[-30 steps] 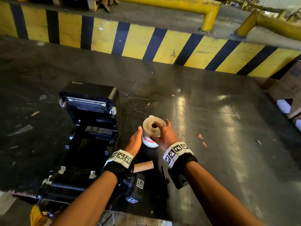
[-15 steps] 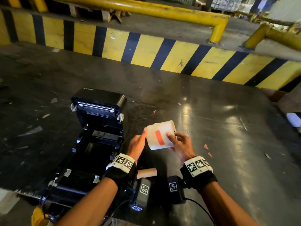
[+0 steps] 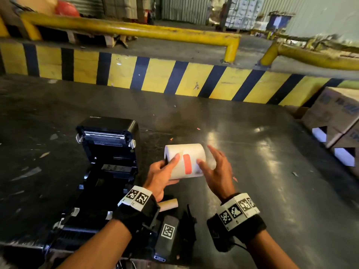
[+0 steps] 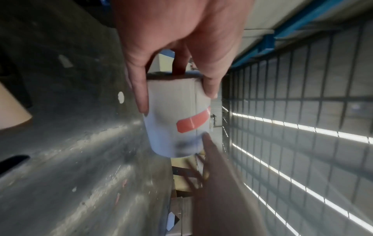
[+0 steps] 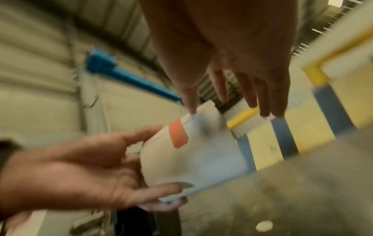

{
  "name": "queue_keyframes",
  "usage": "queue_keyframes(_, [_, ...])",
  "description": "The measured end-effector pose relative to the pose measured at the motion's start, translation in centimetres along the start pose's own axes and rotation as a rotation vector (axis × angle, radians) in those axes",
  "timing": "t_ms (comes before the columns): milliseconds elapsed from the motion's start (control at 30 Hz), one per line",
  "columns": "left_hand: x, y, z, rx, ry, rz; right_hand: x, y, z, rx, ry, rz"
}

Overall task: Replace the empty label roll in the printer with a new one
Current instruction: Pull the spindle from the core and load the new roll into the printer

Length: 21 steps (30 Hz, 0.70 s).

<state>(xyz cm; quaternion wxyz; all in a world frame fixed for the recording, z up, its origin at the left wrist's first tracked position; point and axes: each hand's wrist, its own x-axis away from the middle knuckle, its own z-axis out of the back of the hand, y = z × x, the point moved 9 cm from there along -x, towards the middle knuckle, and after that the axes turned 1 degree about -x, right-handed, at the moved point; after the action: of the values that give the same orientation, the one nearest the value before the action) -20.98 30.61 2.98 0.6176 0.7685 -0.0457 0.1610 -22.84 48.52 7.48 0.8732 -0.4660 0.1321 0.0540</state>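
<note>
A new white label roll [image 3: 185, 161] with an orange sticker [image 3: 187, 164] is held sideways above the table, right of the printer. My left hand [image 3: 161, 174] grips its left end, thumb on top and fingers underneath [image 4: 177, 95]. My right hand [image 3: 215, 167] has straight, spread fingers, with only the thumb tip touching the roll's right part [image 5: 190, 111]. The black printer [image 3: 101, 171] stands at the left with its lid up and its bay bare. The empty brown cardboard core [image 3: 168, 204] lies on the table behind my left wrist.
The dark table [image 3: 252, 181] carries paper scraps. A yellow-and-black striped barrier [image 3: 174, 78] runs along its far edge, with yellow rails [image 3: 136, 31] behind. Cardboard boxes [image 3: 338, 121] stand at the right. A black device [image 3: 189, 224] lies near the front edge.
The roll has been lifted off the table and turned from upright to lying sideways. My left hand now grips it, and my right hand has loosened to a thumb touch.
</note>
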Motion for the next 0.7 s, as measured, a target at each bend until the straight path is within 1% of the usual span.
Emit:
queue_keyframes(33, [0.3,0.5,-0.1,-0.016,0.006,-0.024,0.3,-1.6,0.3,0.128,0.014,0.136])
queue_keyframes(67, [0.7,0.8,-0.1,-0.025,0.008,-0.045,0.7,-2.8,0.1,0.216,0.003,0.239])
queue_keyframes(100, [1.0,1.3,-0.2,-0.038,0.008,-0.068,1.1,-3.7,-0.2,0.276,-0.012,0.302])
queue_keyframes(167, [1.6,2.2,-0.3,-0.070,0.013,-0.105,1.7,-4.5,-0.5,0.307,-0.010,0.369])
queue_keyframes(300, [2.4,3.2,0.1,-0.119,0.042,-0.161,2.7,-6.8,0.2,0.285,0.092,0.533])
queue_keyframes(433, [2.8,3.4,0.5,-0.143,0.047,-0.156,3.2,-8.2,0.3,0.249,0.113,0.589])
queue_keyframes(600, [3.3,4.4,0.8,-0.149,0.054,-0.183,2.7,-8.9,0.6,0.306,0.086,0.554])
queue_keyframes(700, [3.6,4.9,0.9,-0.136,0.049,-0.196,2.7,-9.2,0.8,0.363,0.092,0.568])
